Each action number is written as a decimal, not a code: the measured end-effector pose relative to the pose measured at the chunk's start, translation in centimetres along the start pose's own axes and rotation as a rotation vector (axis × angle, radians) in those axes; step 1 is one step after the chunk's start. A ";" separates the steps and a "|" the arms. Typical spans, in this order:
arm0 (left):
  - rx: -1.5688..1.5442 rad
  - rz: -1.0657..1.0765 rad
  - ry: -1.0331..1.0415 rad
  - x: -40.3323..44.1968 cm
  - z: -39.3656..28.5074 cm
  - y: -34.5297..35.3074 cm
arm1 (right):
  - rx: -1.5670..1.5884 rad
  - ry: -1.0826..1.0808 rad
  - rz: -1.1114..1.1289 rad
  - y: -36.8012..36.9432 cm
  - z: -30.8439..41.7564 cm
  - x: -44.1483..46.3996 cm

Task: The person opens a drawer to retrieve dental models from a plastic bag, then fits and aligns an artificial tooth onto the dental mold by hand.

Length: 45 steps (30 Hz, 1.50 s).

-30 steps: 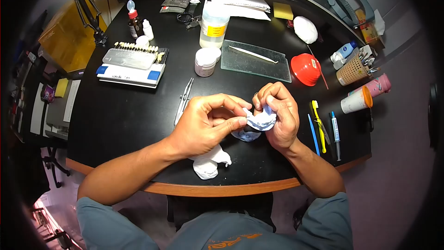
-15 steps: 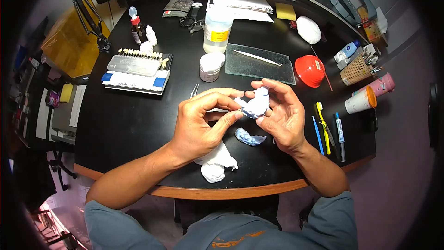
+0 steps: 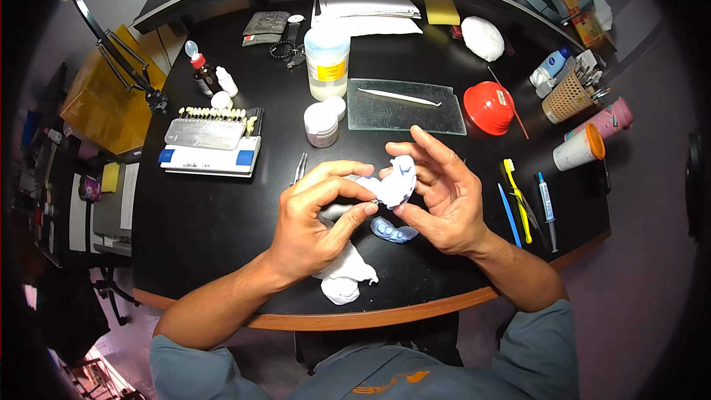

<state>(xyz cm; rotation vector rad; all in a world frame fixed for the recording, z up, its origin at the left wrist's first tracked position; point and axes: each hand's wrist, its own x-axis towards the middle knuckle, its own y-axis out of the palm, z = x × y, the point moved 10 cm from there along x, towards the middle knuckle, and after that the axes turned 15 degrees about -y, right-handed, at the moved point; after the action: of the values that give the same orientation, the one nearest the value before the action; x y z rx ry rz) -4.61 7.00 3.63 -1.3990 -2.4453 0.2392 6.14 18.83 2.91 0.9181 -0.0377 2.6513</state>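
Two hands hold a pale dental cast [image 3: 400, 184] between them, above the desk [image 3: 244, 252].
The left hand [image 3: 320, 216] pinches one edge of the cast between thumb and fingers; the right hand [image 3: 448, 206] cups the other side, thumb at the near edge, forefinger raised clear. Just below the cast, between the hands, lies a blue moulded piece [image 3: 392, 231]; a crumpled white cloth [image 3: 344, 274] lies nearer the body. Tweezers [image 3: 300, 168] poke out beyond the left hand, and a yellow toothbrush [image 3: 518, 200] lies right of the right hand.
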 end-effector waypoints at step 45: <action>-0.554 0.243 -0.375 -0.5 3.2 1.7 | -0.561 -0.413 0.149 2.5 3.6 -0.2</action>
<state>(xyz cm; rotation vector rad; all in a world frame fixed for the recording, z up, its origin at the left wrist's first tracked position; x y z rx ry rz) -4.13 7.45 0.07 -2.0477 -2.7697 -0.1572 7.61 15.95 5.81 1.2583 -0.9220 2.3139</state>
